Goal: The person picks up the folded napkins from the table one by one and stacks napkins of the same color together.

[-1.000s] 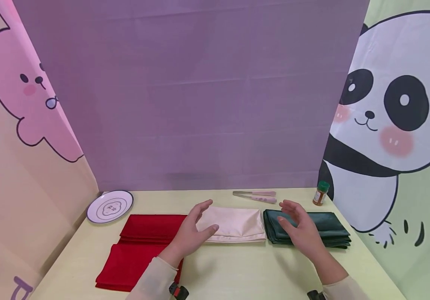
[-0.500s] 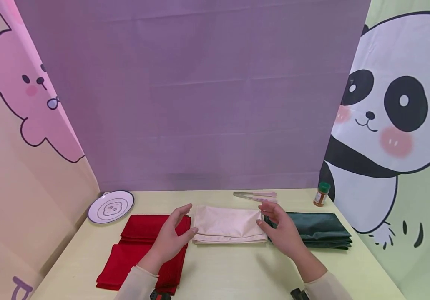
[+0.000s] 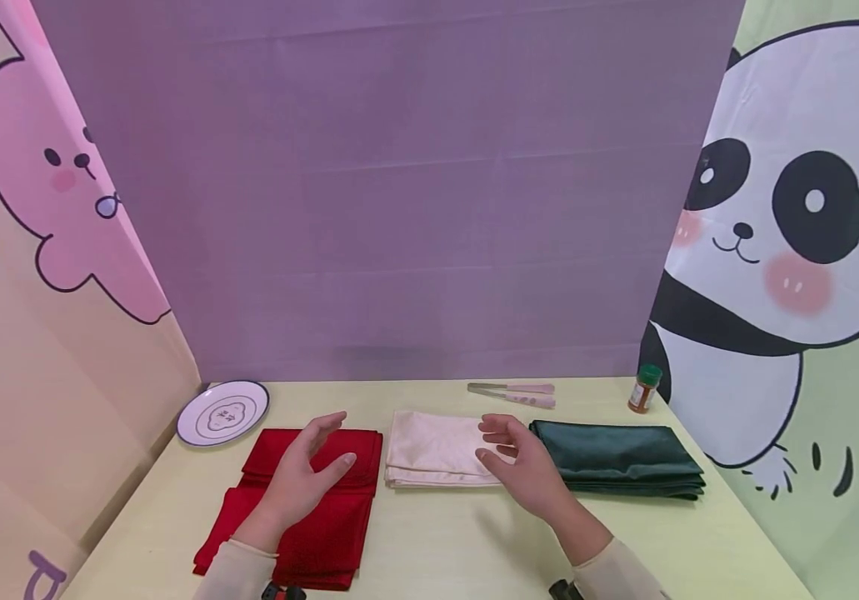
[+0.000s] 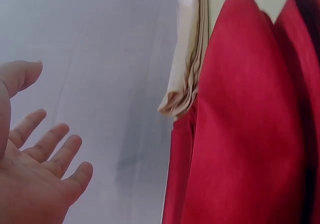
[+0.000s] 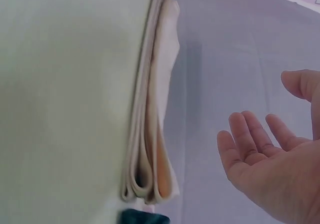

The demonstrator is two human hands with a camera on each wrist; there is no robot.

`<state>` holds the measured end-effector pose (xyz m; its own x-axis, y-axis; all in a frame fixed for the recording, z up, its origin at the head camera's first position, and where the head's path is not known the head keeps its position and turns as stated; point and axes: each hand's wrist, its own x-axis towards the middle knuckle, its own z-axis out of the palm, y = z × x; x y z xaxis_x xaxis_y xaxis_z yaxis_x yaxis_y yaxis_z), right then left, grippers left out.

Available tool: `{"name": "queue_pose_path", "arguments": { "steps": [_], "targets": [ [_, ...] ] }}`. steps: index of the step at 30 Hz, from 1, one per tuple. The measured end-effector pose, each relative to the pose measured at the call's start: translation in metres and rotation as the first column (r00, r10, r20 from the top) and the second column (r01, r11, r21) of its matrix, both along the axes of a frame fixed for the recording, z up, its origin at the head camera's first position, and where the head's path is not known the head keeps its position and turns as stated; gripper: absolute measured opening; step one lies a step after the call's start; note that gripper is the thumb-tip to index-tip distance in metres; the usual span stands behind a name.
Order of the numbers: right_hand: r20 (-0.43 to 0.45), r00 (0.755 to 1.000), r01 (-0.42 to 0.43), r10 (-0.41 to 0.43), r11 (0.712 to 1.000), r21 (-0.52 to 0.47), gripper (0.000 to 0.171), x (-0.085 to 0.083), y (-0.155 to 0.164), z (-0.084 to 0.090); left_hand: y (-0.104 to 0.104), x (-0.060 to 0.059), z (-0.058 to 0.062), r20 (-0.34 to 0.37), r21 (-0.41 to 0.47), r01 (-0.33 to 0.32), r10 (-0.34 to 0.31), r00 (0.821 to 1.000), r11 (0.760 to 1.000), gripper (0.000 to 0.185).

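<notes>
In the head view my left hand hovers over the red folded cloth, its fingers relaxed and holding nothing. My right hand is held in the air over the right part of the cream folded cloth, fingers loosely bent, thumb apart, palm bare. To its right lies a dark green folded cloth. The left wrist view has the red cloth close by, with the end of the cream cloth behind it. Layered folds of the cream cloth show edge-on in the right wrist view.
A white plate with a dark rim sits at the table's back left. Tongs with pink handles lie behind the cream cloth. A small jar with a green lid stands at the back right. A purple backdrop rises behind the table.
Both hands have moved left: the left from beside the cream cloth to over the red one, the right from the green cloth to over the cream one. The cloths lie where they were.
</notes>
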<state>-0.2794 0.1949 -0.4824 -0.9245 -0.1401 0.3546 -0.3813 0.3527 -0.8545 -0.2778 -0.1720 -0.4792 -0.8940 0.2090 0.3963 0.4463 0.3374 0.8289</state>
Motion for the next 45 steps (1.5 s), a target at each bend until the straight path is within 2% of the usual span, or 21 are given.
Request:
{"name": "queue_pose_path", "arguments": {
  "steps": [7, 11, 16, 22, 31, 39, 45],
  "targets": [
    [0.044, 0.999, -0.030, 0.031, 0.999, -0.021, 0.039, -0.004, -0.019, -0.008, -0.026, 0.003, -0.001, 0.008, -0.026, -0.032, 0.032, 0.999, 0.999, 0.064],
    [0.051, 0.996, -0.066, 0.068, 0.997, -0.026, 0.040, -0.006, -0.033, -0.009, -0.041, 0.003, -0.004, 0.026, -0.025, -0.049, 0.049, 0.998, 0.999, 0.063],
    [0.069, 0.992, -0.100, 0.101, 0.995, -0.019, 0.039, -0.008, -0.050, -0.012, -0.061, 0.004, -0.009, 0.016, -0.033, -0.079, 0.079, 0.997, 0.996, 0.060],
    [0.083, 0.986, -0.142, 0.145, 0.989, -0.035, 0.039, -0.008, -0.066, -0.013, -0.084, 0.005, -0.013, 0.008, -0.061, -0.063, 0.064, 0.998, 0.996, 0.058],
    [0.090, 0.977, -0.192, 0.193, 0.981, -0.026, 0.041, -0.008, -0.090, -0.017, -0.113, 0.006, -0.018, 0.021, -0.028, -0.109, 0.109, 0.994, 0.994, 0.058],
    [0.153, 0.955, -0.259, 0.255, 0.966, 0.007, 0.043, -0.006, -0.101, -0.016, -0.125, 0.011, -0.018, 0.096, 0.030, -0.227, 0.224, 0.970, 0.973, 0.052],
    [0.190, 0.935, -0.303, 0.300, 0.953, -0.014, 0.044, -0.005, -0.111, -0.018, -0.134, 0.012, -0.021, 0.110, -0.005, -0.261, 0.260, 0.959, 0.965, 0.052]
  ]
}}
